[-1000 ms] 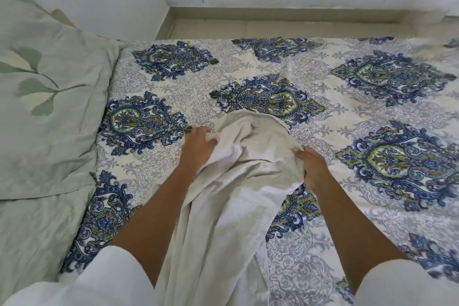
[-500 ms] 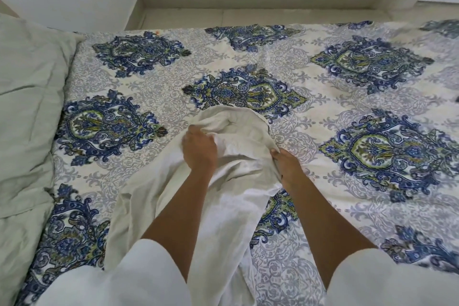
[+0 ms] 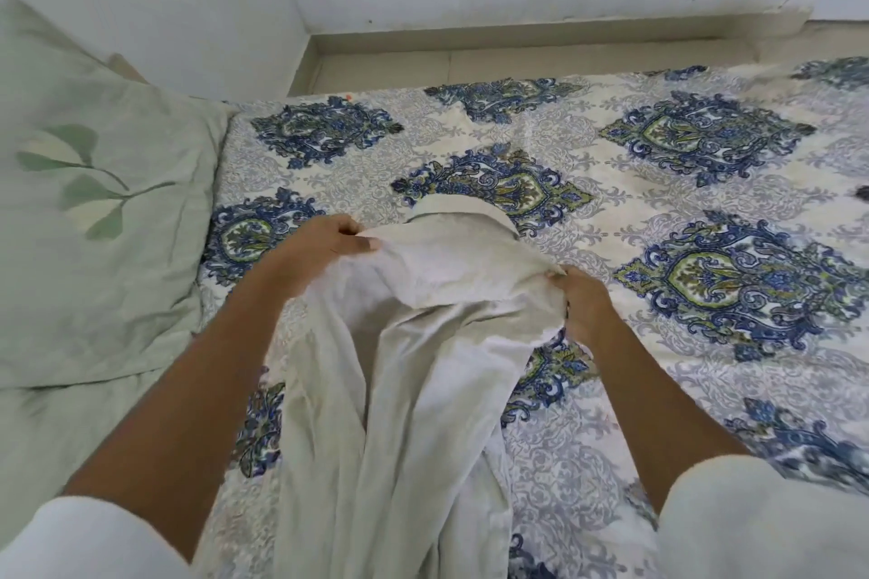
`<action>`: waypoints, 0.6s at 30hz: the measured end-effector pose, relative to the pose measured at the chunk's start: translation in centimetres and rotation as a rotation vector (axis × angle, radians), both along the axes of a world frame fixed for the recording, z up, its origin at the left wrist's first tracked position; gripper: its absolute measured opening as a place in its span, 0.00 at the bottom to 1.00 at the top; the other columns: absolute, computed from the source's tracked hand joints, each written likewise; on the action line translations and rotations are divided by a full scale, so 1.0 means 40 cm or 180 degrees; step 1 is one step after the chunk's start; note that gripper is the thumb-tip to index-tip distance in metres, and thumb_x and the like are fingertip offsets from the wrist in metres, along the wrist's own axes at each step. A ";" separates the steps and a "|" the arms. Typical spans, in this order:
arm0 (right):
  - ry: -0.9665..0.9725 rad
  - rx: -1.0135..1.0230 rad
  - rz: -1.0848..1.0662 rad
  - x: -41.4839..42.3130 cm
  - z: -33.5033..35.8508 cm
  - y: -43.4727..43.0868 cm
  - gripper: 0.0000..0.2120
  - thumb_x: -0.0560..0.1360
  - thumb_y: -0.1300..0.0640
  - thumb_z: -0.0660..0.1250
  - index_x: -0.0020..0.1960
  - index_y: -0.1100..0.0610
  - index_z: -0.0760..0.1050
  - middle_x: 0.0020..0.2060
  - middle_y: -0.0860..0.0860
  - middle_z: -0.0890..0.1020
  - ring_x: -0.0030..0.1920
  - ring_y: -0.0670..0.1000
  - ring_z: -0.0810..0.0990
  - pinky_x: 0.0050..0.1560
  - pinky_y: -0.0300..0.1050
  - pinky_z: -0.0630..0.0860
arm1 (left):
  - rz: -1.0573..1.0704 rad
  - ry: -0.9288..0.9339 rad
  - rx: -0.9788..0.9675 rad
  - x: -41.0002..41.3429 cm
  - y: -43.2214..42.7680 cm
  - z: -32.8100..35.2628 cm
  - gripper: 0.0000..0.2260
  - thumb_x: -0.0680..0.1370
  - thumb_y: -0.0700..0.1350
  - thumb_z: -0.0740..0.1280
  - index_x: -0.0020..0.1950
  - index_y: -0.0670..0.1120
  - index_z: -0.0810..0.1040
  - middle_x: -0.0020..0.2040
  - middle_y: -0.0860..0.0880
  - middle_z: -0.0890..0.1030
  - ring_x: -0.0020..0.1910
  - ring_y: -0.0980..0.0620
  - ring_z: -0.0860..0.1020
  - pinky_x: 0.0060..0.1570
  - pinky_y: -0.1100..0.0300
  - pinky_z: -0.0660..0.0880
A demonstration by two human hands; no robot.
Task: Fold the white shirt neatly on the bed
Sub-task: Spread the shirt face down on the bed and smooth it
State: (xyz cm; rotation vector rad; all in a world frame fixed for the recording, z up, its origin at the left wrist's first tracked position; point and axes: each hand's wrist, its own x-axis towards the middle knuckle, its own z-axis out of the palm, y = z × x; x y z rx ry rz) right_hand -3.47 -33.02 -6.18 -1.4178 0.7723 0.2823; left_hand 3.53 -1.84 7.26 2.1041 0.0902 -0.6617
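Observation:
The white shirt (image 3: 423, 343) lies bunched lengthwise on the patterned bed (image 3: 682, 249), its collar pointing away from me and its body trailing toward my lap. My left hand (image 3: 324, 244) pinches the cloth at the shirt's left shoulder, thumb on top. My right hand (image 3: 583, 301) grips the right shoulder edge with curled fingers. The shoulders are stretched between the two hands and lifted slightly off the bedspread. The lower part of the shirt is creased and runs out of view at the bottom.
A pale green pillow (image 3: 94, 212) with a leaf print lies at the left side of the bed. Beyond the bed's far edge are a floor strip (image 3: 517, 56) and a white wall. The blue-patterned bedspread stretches to the right.
My hands have moved apart, each to one shoulder of the shirt, pulling the top wider. The collar now shows flatter. The camera has swung back left, showing the pillow again.

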 end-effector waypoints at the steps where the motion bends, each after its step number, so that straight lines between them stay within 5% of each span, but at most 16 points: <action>1: -0.0102 0.0149 -0.0027 -0.019 0.047 -0.004 0.09 0.74 0.66 0.63 0.53 0.63 0.76 0.44 0.59 0.78 0.38 0.54 0.77 0.42 0.47 0.77 | -0.0211 0.0127 0.0049 -0.019 0.019 0.038 0.18 0.67 0.55 0.74 0.43 0.42 0.77 0.39 0.43 0.76 0.37 0.50 0.72 0.38 0.59 0.68; 3: -0.0273 0.0107 0.0188 -0.041 0.144 -0.026 0.07 0.74 0.68 0.63 0.51 0.67 0.76 0.39 0.57 0.77 0.36 0.53 0.76 0.33 0.39 0.78 | -0.0385 0.0281 0.0190 -0.057 0.035 0.108 0.28 0.66 0.66 0.70 0.49 0.41 0.80 0.47 0.42 0.80 0.45 0.46 0.77 0.50 0.54 0.72; 7: -0.0501 0.0328 0.0534 -0.086 0.348 -0.077 0.09 0.74 0.70 0.60 0.37 0.64 0.75 0.33 0.55 0.75 0.34 0.52 0.75 0.29 0.37 0.76 | -0.0003 0.0282 0.0479 -0.128 0.045 0.268 0.18 0.78 0.56 0.61 0.41 0.42 0.78 0.37 0.42 0.78 0.31 0.48 0.74 0.29 0.62 0.72; 11: -0.0531 0.0349 0.0890 -0.154 0.546 -0.141 0.15 0.76 0.64 0.60 0.33 0.59 0.79 0.28 0.50 0.78 0.29 0.49 0.75 0.28 0.37 0.75 | -0.0199 0.0146 0.0324 -0.204 0.065 0.448 0.10 0.75 0.49 0.67 0.42 0.43 0.77 0.38 0.46 0.79 0.35 0.50 0.77 0.36 0.60 0.74; 14: -0.0498 0.0086 0.1316 -0.222 0.711 -0.200 0.06 0.75 0.64 0.63 0.42 0.63 0.77 0.36 0.53 0.79 0.36 0.51 0.77 0.34 0.37 0.78 | -0.0823 0.0098 0.0101 -0.254 0.075 0.594 0.18 0.66 0.55 0.74 0.42 0.40 0.80 0.38 0.42 0.81 0.35 0.47 0.79 0.38 0.57 0.78; 18: -0.0517 -0.0927 0.2355 -0.341 0.928 -0.244 0.04 0.74 0.65 0.65 0.41 0.64 0.78 0.35 0.51 0.82 0.37 0.50 0.80 0.39 0.39 0.76 | -0.0948 -0.0103 -0.0358 -0.345 0.016 0.755 0.07 0.69 0.35 0.70 0.38 0.41 0.72 0.29 0.53 0.79 0.27 0.58 0.78 0.26 0.68 0.74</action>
